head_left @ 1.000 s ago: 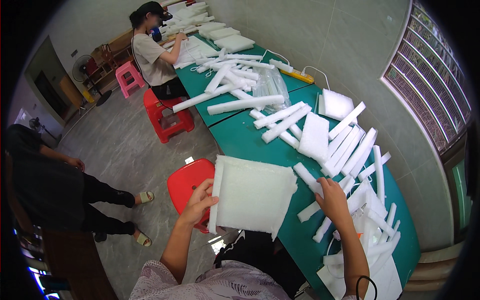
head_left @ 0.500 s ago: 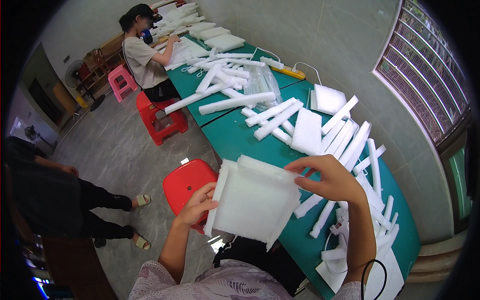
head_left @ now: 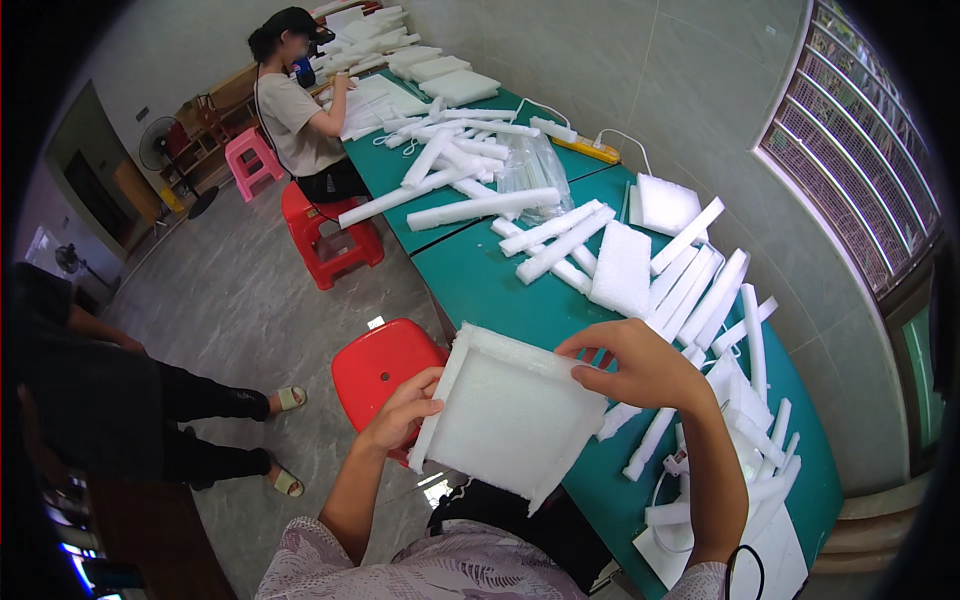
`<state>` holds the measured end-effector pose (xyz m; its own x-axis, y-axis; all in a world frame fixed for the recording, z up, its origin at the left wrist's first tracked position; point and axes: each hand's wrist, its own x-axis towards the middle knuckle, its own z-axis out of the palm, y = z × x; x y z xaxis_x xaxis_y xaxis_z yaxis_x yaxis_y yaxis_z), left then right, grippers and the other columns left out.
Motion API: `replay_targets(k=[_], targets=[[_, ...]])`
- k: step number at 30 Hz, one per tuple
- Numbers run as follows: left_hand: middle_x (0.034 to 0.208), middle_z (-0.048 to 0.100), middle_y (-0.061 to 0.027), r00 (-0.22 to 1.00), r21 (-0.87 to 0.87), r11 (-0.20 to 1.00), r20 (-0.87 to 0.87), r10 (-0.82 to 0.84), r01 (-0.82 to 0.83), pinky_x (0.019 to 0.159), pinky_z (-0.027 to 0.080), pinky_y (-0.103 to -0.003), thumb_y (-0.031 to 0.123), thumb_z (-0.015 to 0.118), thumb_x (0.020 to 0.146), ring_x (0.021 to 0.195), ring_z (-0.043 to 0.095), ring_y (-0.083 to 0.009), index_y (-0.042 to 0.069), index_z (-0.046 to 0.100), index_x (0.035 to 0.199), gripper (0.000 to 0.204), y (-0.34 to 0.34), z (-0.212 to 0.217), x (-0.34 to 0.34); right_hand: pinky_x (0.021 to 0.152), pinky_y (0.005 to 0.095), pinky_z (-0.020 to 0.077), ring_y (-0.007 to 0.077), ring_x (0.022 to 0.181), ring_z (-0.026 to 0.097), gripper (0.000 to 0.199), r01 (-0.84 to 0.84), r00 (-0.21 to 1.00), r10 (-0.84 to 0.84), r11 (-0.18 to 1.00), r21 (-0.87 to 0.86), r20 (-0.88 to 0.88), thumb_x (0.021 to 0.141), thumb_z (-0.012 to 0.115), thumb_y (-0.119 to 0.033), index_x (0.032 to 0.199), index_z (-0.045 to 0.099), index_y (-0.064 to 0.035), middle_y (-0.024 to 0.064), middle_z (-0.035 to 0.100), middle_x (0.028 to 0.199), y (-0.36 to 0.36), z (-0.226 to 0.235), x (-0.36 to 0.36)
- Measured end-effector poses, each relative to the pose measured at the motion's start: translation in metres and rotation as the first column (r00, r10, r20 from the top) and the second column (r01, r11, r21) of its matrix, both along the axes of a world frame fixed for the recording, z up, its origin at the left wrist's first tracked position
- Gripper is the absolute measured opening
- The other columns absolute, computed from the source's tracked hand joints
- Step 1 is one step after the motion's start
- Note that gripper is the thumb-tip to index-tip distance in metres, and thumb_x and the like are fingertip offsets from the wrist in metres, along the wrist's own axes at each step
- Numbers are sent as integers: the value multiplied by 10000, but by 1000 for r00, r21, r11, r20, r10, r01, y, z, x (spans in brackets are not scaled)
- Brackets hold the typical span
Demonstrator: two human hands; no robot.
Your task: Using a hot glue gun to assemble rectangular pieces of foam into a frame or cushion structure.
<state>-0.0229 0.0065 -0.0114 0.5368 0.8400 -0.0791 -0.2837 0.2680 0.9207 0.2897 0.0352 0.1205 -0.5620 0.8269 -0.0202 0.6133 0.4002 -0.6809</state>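
I hold up a shallow white foam tray (head_left: 510,420), a flat panel with raised foam strips along its left, far and right sides. My left hand (head_left: 405,412) is closed on its left side, thumb over the strip and fingers behind. At the far right corner, my right hand (head_left: 640,362) pinches the far strip between thumb and fingers. The tray is tilted in front of my body, partly over the table edge, and its near side shows no raised strip. A white glue-gun-like tool (head_left: 678,462) lies partly hidden beside my right forearm.
White foam strips (head_left: 565,243) and foam blocks (head_left: 622,268) litter the green table (head_left: 470,270). A yellow power strip (head_left: 588,148) lies by the wall. Red stools (head_left: 385,370) stand at left. One person (head_left: 300,130) sits working at the far end; another (head_left: 100,390) stands at left.
The tray has tilted so its inside shows more, and its far strip now meets the left strip at the corner. My right hand has moved slightly down and left along the far strip.
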Motion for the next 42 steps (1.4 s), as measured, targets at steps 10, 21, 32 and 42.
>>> replay_targets(k=[10,21,32,42], targets=[[1162,573,-117,998,36,999,-62,25,-23,949,393,-306,133,548,856,1088,539,-178,-13,433,1279,462,2,0,0,690,336,510,253,772,636,252,-29,996,30,999,16,-88,810,622,-160,1002,679,-7,155,673,891,7,-6,-1],[1194,561,-143,988,60,998,-154,-21,30,973,389,-327,173,563,882,1134,525,-199,-29,393,1324,514,-3,4,-7,671,307,506,227,723,626,211,8,997,-6,1000,21,-78,831,631,-98,1017,683,-12,138,680,891,-3,-3,-11],[1138,584,-111,982,95,995,-179,52,-35,944,386,-298,172,565,891,1075,536,-160,-7,427,1293,461,-12,3,-15,687,304,507,226,765,634,196,-27,995,26,1000,-6,-94,823,648,-85,1003,686,-16,132,681,946,-1,-7,-18],[1182,553,-121,988,93,985,-46,147,-142,983,373,-328,138,562,860,1133,507,-192,-4,432,1285,466,-17,1,-23,850,303,478,179,999,579,382,-87,961,16,965,-247,-277,871,644,-197,1246,596,-137,73,610,1199,8,-32,-9]])
